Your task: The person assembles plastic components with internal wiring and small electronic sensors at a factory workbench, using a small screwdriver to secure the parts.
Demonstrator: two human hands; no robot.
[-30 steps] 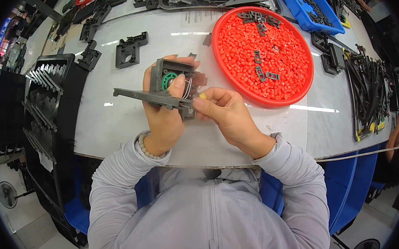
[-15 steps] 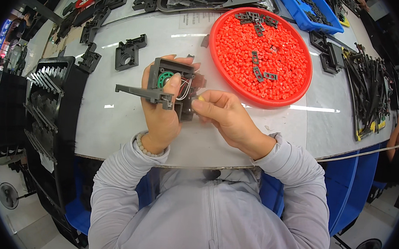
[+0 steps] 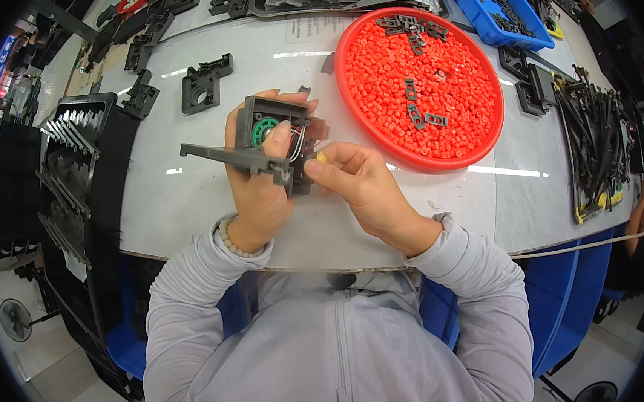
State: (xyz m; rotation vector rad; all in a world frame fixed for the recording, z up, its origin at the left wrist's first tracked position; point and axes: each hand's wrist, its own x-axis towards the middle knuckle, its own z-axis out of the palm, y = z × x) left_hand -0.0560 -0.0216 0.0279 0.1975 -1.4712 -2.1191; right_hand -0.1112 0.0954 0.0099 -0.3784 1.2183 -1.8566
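Observation:
My left hand (image 3: 258, 196) is wrapped round a dark grey plastic housing (image 3: 272, 108), holding it tilted above the table with the thumb on its front. Inside the housing sit a green ring-shaped part (image 3: 262, 130) and thin white wires (image 3: 296, 143). A long grey bar (image 3: 220, 155) sticks out to the left across the housing's lower part. My right hand (image 3: 361, 185) pinches thumb and forefinger at the housing's right edge, and a bit of yellow (image 3: 321, 157) shows at the fingertip. What the pinch holds is hidden. Beside it, a reddish translucent piece (image 3: 316, 129) juts from the housing.
Right of my hands stands a red round tray (image 3: 345, 101) of small red pieces, with several dark clips on top. A similar grey bracket (image 3: 201, 89) lies at left. A black rack (image 3: 104, 184), a blue bin (image 3: 535, 44) and a tray of dark strips (image 3: 587, 146) surround the table.
The grey bar has tilted and shifted slightly toward the housing's lower right. Both hands have moved a little left in view, and the right hand keeps its pinch at the housing's edge.

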